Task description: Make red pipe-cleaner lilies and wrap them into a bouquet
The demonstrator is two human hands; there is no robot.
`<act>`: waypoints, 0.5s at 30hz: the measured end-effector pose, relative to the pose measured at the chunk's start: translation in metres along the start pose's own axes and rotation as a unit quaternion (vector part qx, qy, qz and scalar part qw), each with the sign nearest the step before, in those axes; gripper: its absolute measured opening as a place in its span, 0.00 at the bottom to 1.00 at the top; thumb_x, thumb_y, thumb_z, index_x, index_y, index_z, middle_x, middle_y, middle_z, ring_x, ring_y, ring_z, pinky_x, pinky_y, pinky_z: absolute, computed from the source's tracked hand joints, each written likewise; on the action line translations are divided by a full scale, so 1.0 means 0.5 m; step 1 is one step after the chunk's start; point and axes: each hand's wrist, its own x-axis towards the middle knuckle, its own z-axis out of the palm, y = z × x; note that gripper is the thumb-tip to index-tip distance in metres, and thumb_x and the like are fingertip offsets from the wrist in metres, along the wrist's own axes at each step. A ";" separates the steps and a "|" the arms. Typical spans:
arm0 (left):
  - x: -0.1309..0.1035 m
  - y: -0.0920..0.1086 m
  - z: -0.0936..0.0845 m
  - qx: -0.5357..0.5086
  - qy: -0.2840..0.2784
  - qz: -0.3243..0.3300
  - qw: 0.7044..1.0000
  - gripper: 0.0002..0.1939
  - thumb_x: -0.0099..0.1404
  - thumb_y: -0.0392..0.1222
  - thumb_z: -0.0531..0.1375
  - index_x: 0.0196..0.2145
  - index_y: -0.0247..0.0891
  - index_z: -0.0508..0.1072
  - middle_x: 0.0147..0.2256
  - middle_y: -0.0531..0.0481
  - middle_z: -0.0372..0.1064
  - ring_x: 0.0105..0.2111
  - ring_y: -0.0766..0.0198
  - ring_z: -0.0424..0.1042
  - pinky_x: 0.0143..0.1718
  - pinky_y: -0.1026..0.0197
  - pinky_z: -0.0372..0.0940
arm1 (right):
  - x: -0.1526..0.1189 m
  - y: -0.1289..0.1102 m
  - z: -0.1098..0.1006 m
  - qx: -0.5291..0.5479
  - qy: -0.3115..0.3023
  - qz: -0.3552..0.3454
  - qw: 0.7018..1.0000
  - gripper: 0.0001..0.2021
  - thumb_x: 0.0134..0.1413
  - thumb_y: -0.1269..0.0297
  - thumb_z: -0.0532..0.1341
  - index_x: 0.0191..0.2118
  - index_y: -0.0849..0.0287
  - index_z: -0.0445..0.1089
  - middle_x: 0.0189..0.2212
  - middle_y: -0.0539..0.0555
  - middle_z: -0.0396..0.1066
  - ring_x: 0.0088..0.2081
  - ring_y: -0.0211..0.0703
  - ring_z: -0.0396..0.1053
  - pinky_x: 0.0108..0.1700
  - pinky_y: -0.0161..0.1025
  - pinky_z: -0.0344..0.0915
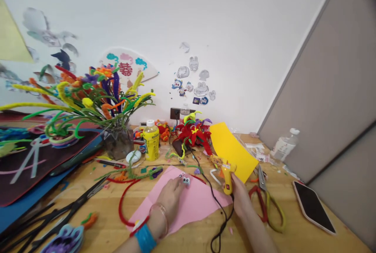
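Observation:
My left hand [169, 197] is low over a sheet of pink paper [199, 202], its fingers closed on a small pale piece with googly eyes [186, 181]. Part of that piece is hidden by the fingertips. A bracelet and a blue band are on the left wrist. In my right hand [239, 197] is a yellow hot glue gun [227, 178], held by its handle with the nozzle end pointing away from me. Its black cord [214, 197] runs across the pink paper. Behind the glue gun lies a yellow sheet [233, 149].
Scissors [266, 200] and a phone [314, 207] lie to the right. A vase of pipe-cleaner flowers [117, 141], a yellow bottle [151, 141] and red pipe-cleaner flowers [194, 133] stand behind. Black-handled tools [67, 210] fill the front left. A clear bottle [284, 145] is by the partition.

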 end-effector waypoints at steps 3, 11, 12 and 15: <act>0.020 0.013 -0.019 0.044 -0.029 0.027 0.998 0.23 0.57 0.28 0.48 0.50 0.35 0.67 0.53 0.39 0.62 0.53 0.53 0.59 0.53 0.47 0.54 | -0.013 -0.020 0.016 0.035 -0.030 0.036 0.998 0.11 0.38 0.61 0.65 0.30 0.60 0.68 0.23 0.46 0.69 0.21 0.37 0.64 0.24 0.34 0.63; 0.085 0.074 -0.047 0.152 -0.153 0.046 0.975 0.15 0.59 0.38 0.50 0.34 0.29 0.75 0.36 0.33 0.73 0.39 0.49 0.70 0.44 0.48 0.60 | -0.003 -0.032 0.003 0.045 -0.023 0.017 0.999 0.10 0.35 0.64 0.64 0.26 0.59 0.64 0.17 0.43 0.64 0.19 0.34 0.62 0.23 0.31 0.60; 0.097 0.076 -0.045 0.153 -0.151 0.041 0.976 0.15 0.60 0.37 0.49 0.32 0.29 0.75 0.34 0.34 0.73 0.38 0.49 0.71 0.42 0.48 0.61 | -0.001 -0.032 0.001 0.046 -0.019 0.014 0.999 0.10 0.35 0.64 0.64 0.26 0.59 0.64 0.17 0.43 0.63 0.19 0.34 0.62 0.23 0.31 0.60; 0.139 0.076 -0.027 0.133 -0.139 0.032 0.981 0.14 0.63 0.35 0.48 0.34 0.32 0.73 0.35 0.38 0.72 0.39 0.54 0.70 0.42 0.52 0.62 | 0.002 -0.030 -0.002 0.047 -0.016 0.010 0.999 0.09 0.36 0.63 0.63 0.27 0.60 0.65 0.17 0.44 0.64 0.19 0.34 0.62 0.22 0.31 0.59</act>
